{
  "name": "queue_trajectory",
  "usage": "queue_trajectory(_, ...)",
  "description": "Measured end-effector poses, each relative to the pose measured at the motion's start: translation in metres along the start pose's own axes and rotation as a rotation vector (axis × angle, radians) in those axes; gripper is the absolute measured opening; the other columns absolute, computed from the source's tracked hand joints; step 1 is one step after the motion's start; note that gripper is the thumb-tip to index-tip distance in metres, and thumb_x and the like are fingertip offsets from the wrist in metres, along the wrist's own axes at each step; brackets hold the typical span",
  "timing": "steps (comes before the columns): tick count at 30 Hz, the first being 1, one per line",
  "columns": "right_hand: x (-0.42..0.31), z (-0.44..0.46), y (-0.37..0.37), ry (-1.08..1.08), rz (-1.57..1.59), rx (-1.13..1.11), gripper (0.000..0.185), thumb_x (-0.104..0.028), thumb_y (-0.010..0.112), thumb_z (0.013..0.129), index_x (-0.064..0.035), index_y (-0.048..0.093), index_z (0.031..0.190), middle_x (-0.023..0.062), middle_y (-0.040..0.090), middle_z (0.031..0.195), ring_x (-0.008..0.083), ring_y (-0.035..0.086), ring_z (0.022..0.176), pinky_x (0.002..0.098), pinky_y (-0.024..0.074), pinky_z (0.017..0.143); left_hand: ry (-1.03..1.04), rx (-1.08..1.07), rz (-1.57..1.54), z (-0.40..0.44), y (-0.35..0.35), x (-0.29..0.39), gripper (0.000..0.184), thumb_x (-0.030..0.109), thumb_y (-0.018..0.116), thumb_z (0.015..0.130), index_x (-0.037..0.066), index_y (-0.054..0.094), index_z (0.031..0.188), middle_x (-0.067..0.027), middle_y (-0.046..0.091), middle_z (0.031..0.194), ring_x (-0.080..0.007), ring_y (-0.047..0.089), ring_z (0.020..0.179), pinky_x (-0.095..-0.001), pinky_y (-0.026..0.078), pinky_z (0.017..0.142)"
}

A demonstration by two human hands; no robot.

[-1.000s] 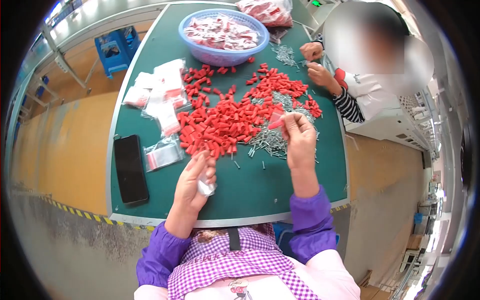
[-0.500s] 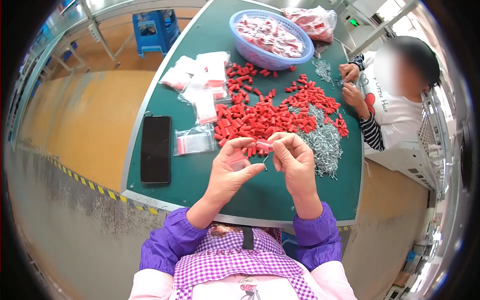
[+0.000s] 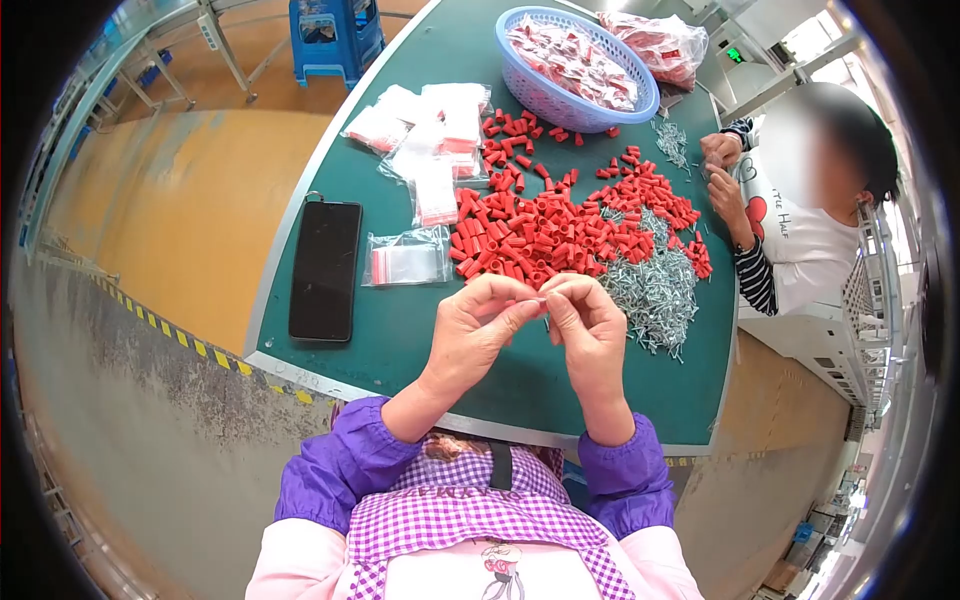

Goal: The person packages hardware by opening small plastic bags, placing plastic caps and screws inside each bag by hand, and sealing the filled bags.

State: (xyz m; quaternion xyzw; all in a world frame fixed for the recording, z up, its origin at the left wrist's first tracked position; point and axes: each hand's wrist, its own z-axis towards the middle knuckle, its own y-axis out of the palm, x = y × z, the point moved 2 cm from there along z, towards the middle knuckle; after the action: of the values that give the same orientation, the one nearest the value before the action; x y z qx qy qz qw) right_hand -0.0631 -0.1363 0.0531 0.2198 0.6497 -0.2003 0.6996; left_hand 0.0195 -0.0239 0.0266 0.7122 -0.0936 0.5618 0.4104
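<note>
My left hand [image 3: 468, 335] and my right hand [image 3: 590, 330] meet fingertip to fingertip above the near part of the table. Both are closed in a pinch on a small clear zip bag [image 3: 542, 299], which the fingers hide almost wholly. Just beyond my hands spreads a heap of red plastic tubes [image 3: 535, 235]. To its right lies a pile of small grey screws [image 3: 655, 305]. A clear zip bag [image 3: 412, 262] with a red strip rests flat on the left, below stacks of similar bags [image 3: 433, 150].
A black phone [image 3: 325, 270] lies near the table's left edge. At the back stand a blue plastic basket [image 3: 570, 105] of filled bags and a large plastic bag [image 3: 660, 48] with red contents. A co-worker [image 3: 800, 225] handles something small at the right edge, near more screws [image 3: 671, 142].
My fingertips have come together, and the zip bag's red strip and the bags in my left palm are now hidden. The view has shifted, so the table things appear slightly farther right.
</note>
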Motion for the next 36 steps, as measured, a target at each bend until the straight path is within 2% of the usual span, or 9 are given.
queue_trajectory(8,-0.027,0.047,-0.005,-0.143,-0.248,-0.078,0.006,-0.007,0.055,0.094,-0.0020,0.057,0.091,-0.0011,0.057,0.074,0.0043,0.052,0.065,0.0192,0.0408,0.057,-0.230,-0.056,-0.326,0.002,-0.014,-0.013,0.017,0.014,0.060,0.093,0.004,0.058,0.107,-0.0021,0.062,0.081,-0.0072,0.053,0.061,-0.0200,0.042,0.054)
queue_trajectory(12,-0.087,0.131,-0.021,-0.444,-0.195,0.169,0.015,-0.013,0.052,0.096,-0.0001,0.060,0.099,0.0068,0.063,0.098,0.0099,0.059,0.079,0.0230,0.0468,0.073,-0.269,-0.015,-0.580,0.009,-0.018,-0.021,0.020,0.016,0.055,0.096,0.004,0.056,0.112,-0.0080,0.061,0.094,-0.0127,0.058,0.073,-0.0250,0.049,0.064)
queue_trajectory(15,-0.090,0.126,-0.009,-0.386,-0.219,0.054,0.016,-0.015,0.052,0.097,0.0003,0.058,0.099,0.0067,0.063,0.097,0.0102,0.060,0.076,0.0223,0.0476,0.066,-0.274,0.072,-0.663,0.010,-0.025,-0.017,0.021,0.017,0.055,0.095,0.005,0.054,0.113,-0.0087,0.062,0.097,-0.0173,0.061,0.082,-0.0289,0.051,0.073)
queue_trajectory(17,-0.057,0.096,0.003,-0.283,-0.272,-0.063,0.019,-0.017,0.060,0.093,0.0006,0.060,0.100,0.0028,0.063,0.079,0.0076,0.057,0.066,0.0208,0.0449,0.057,-0.249,0.100,-0.717,0.011,-0.031,-0.015,0.022,0.017,0.054,0.096,0.005,0.053,0.115,-0.0101,0.062,0.102,-0.0223,0.062,0.092,-0.0337,0.051,0.083)
queue_trajectory(19,-0.018,0.058,0.012,-0.027,-0.317,-0.197,0.017,-0.017,0.062,0.091,0.0000,0.060,0.088,0.0011,0.061,0.073,0.0064,0.055,0.060,0.0214,0.0443,0.055,-0.230,0.123,-0.741,0.013,-0.036,-0.014,0.023,0.018,0.052,0.097,0.005,0.050,0.116,-0.0128,0.062,0.108,-0.0264,0.061,0.102,-0.0388,0.049,0.092)
queue_trajectory(22,0.025,0.016,0.024,0.256,-0.168,-0.171,0.025,-0.021,0.070,0.086,0.0005,0.059,0.091,0.0019,0.062,0.078,0.0057,0.056,0.062,0.0207,0.0455,0.053,-0.179,0.099,-0.778,0.016,-0.033,-0.012,0.022,0.017,0.050,0.098,0.005,0.051,0.116,-0.0121,0.063,0.106,-0.0229,0.060,0.104,-0.0346,0.049,0.090)
queue_trajectory(29,0.036,0.000,0.027,0.320,-0.149,-0.007,0.012,-0.010,0.066,0.088,0.0013,0.065,0.087,-0.0014,0.061,0.069,0.0038,0.053,0.062,0.0199,0.0428,0.056,-0.290,0.081,-0.793,0.011,-0.021,-0.022,0.028,0.025,0.048,0.099,0.005,0.051,0.118,-0.0163,0.059,0.119,-0.0294,0.055,0.113,-0.0431,0.046,0.098)
queue_trajectory(34,0.033,-0.005,0.025,0.018,-0.224,0.137,0.015,-0.011,0.063,0.091,0.0026,0.067,0.097,-0.0014,0.063,0.074,0.0019,0.052,0.066,0.0179,0.0417,0.057,-0.293,0.113,-0.829,0.010,-0.017,-0.019,0.030,0.026,0.043,0.100,0.004,0.049,0.120,-0.0162,0.058,0.120,-0.0275,0.055,0.115,-0.0459,0.044,0.099)
queue_trajectory(36,0.033,-0.005,0.022,-0.038,-0.194,0.198,0.015,-0.012,0.063,0.091,0.0019,0.067,0.096,-0.0014,0.063,0.073,0.0019,0.051,0.063,0.0179,0.0405,0.054,-0.340,0.196,-0.760,0.006,-0.018,-0.023,0.032,0.028,0.044,0.100,0.004,0.048,0.120,-0.0139,0.059,0.114,-0.0234,0.058,0.105,-0.0405,0.050,0.088)
